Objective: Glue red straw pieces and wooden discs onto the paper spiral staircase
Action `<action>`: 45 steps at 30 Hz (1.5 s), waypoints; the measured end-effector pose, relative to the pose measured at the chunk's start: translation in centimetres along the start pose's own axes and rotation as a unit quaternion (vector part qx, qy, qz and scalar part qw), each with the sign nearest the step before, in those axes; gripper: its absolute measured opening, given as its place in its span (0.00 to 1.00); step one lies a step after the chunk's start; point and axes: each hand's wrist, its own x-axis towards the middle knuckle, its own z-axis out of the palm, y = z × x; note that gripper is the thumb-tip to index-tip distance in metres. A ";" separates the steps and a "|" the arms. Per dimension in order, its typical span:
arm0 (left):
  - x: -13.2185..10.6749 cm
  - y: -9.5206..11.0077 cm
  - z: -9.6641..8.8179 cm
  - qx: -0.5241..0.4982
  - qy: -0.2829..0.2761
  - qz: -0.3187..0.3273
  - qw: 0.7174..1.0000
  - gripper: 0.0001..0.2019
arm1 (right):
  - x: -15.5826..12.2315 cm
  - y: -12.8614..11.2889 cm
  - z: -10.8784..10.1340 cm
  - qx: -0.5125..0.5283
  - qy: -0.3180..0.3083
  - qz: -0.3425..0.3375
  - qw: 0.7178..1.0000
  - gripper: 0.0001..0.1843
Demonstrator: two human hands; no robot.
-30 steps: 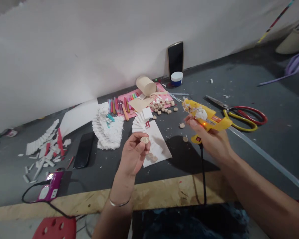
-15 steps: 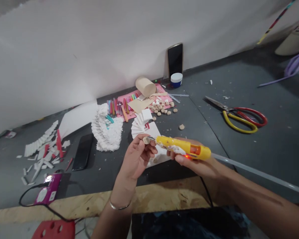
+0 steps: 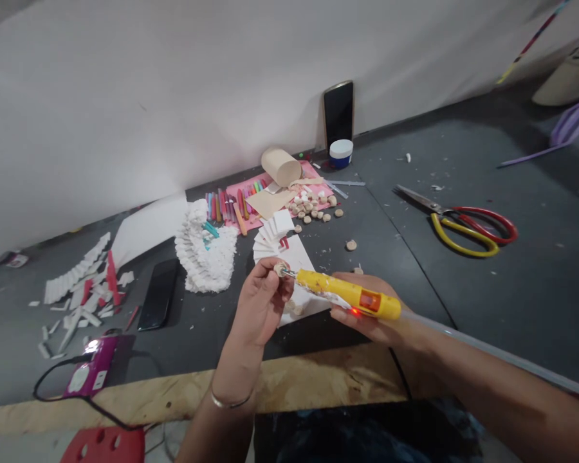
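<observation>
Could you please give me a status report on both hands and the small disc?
Left hand pinching small tan disc. Right hand gripping yellow glue gun, nozzle right at disc. Nothing seen between them.

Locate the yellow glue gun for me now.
In the head view, the yellow glue gun is just right of centre, held in the right hand, its nozzle at the beige disc in the left hand.

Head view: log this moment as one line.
left hand: pinching beige disc | right hand: gripping yellow glue gun, nozzle at disc, contact unclear | scissors: on table
</observation>
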 end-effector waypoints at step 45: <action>-1.1 2.0 -3.2 0.231 0.072 0.120 0.963 0.11 | -0.3 0.6 -0.1 0.031 0.183 0.205 0.961 0.18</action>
